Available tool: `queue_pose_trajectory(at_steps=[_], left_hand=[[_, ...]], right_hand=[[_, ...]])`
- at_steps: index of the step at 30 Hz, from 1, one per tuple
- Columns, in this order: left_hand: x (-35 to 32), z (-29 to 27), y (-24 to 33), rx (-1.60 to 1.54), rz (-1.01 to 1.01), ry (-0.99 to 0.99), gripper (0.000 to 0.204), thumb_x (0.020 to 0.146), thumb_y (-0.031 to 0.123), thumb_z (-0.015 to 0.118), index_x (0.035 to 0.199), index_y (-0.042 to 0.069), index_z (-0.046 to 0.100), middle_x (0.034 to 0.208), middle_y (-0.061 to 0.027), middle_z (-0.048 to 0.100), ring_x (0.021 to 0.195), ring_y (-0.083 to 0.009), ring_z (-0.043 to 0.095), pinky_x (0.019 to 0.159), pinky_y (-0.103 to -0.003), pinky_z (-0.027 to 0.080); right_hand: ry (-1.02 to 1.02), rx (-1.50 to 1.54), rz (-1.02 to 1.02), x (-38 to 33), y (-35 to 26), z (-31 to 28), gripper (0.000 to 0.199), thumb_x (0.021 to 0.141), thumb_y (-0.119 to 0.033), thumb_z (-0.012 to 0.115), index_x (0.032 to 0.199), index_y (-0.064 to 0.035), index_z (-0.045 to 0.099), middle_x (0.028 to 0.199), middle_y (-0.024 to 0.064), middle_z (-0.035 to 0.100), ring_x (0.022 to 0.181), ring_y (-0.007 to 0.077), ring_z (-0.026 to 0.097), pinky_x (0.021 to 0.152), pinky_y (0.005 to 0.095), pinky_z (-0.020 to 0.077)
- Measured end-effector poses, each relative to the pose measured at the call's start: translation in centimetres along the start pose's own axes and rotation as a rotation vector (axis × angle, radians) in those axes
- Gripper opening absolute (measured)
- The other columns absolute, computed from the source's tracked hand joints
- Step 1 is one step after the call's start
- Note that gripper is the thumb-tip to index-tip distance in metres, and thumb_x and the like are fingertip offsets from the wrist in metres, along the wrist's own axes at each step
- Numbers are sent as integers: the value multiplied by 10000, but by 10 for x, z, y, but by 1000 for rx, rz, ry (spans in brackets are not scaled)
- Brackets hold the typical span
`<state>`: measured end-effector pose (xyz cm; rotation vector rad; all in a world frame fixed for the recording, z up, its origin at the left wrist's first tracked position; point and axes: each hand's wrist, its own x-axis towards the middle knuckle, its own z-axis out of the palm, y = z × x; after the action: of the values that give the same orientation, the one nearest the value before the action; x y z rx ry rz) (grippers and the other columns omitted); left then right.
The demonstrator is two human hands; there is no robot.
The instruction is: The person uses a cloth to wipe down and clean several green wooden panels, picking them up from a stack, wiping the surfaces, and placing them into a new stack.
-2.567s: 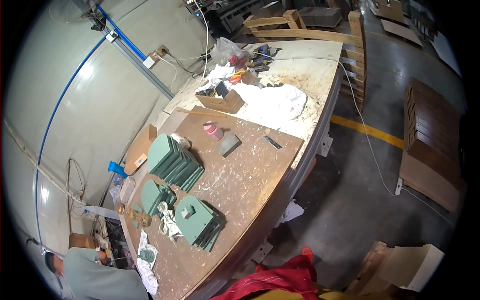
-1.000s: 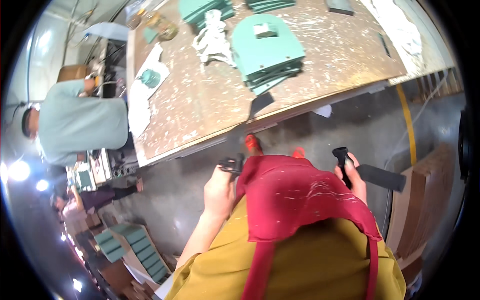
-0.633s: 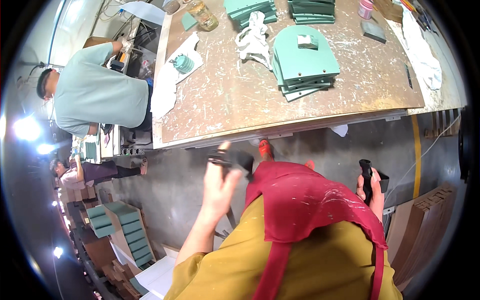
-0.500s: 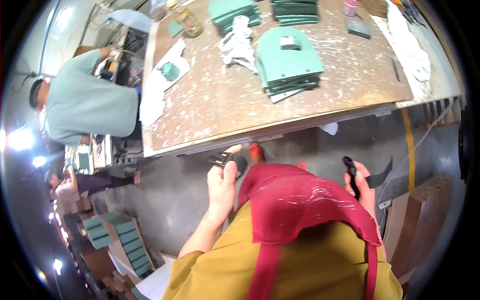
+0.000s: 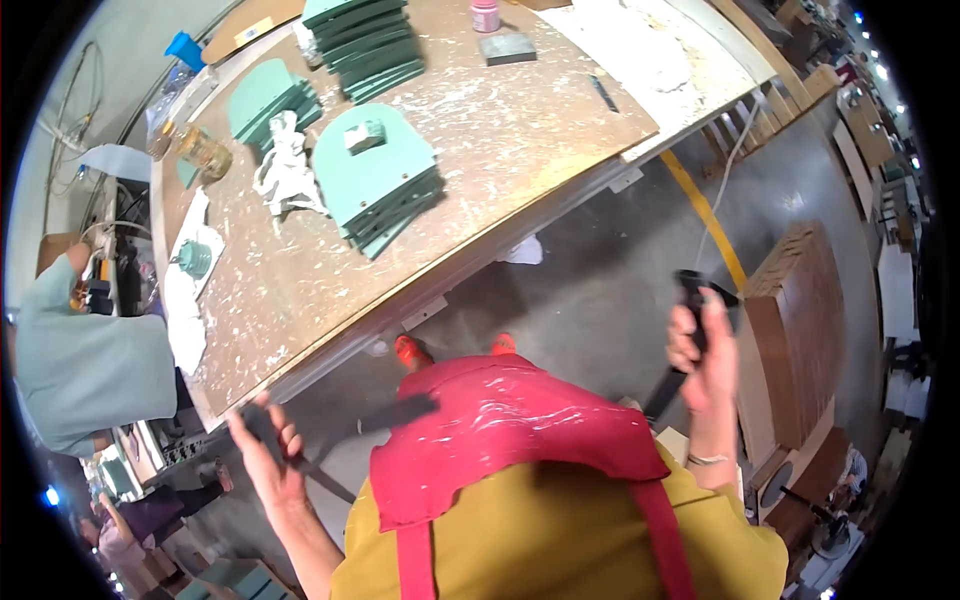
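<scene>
My left hand [image 5: 275, 465] is at the near left corner of the table, its fingers partly curled round a dark piece at the end of a black strap [image 5: 395, 412]. That strap is smeared by motion and stretches towards my red apron. Out to the right, my right hand [image 5: 712, 350] is closed round a black piece [image 5: 692, 288] that looks like a buckle or clip. From it a second black band [image 5: 664, 396] hangs down beside my apron. Whether the two straps join is hidden. Both hands are held in the air, off the table.
On the worn brown table [image 5: 500, 150] lie stacked green round-topped panels [image 5: 365, 165], a white crumpled cloth [image 5: 287, 175], a glass jar [image 5: 205, 155] and a pink bottle [image 5: 485, 15]. A person in a grey-green shirt [image 5: 95, 355] works at left. Brown cartons [image 5: 800, 320] stand right.
My view has swung to the right, so the table is tilted and lies further left. My hands have moved further apart, and the strap at my left hand has swung out into sight.
</scene>
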<state>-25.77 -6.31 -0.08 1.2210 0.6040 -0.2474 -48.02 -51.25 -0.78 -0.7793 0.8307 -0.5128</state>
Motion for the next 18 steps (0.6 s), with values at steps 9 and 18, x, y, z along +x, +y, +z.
queue_pose_trajectory(at_steps=[9, 18], left_hand=[[-19, 91, -37, 1313, 613, -725, 592, 777, -51, 589, 1356, 54, 530, 1250, -222, 631, 1152, -322, 654, 973, -390, 512], [-14, 101, -90, 1581, 571, -990, 551, 822, 66, 648, 1357, 48, 516, 1109, -209, 658, 1036, -399, 648, 850, -472, 536]], right_hand=[[-168, -256, 69, 44, 40, 39, 205, 1015, -223, 601, 1200, -140, 629, 754, -61, 443, 532, 6, 312, 441, 186, 215], [-829, -795, 275, 39, 92, 114, 318, 827, -208, 789, 1085, -45, 699, 793, -63, 562, 643, 20, 433, 543, 221, 331]])
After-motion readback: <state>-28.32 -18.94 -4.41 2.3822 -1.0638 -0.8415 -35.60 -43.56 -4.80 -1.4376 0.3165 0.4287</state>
